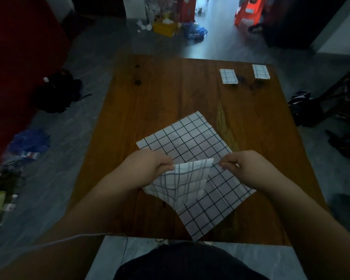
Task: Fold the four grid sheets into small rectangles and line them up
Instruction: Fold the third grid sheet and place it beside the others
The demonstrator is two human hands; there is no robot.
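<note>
A person's left hand (150, 164) pinches the top edge of a lifted grid sheet (186, 178), which bends above the near left part of a flat grid sheet (190, 136). The right hand (242, 164) curls over the flat sheet's right edge; whether it grasps anything cannot be told. Well beyond the flat sheet, to the right on the wooden table (160, 93), lie one folded rectangle (228, 76) and another folded rectangle (260, 71) side by side, apart.

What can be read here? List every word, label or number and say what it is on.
No legible text in this view.
The lifted grid sheet, flat grid sheet and folded rectangles: ruled lines only, no words.
The yellow box and blue packet on the floor: any print too blurred to read.
</note>
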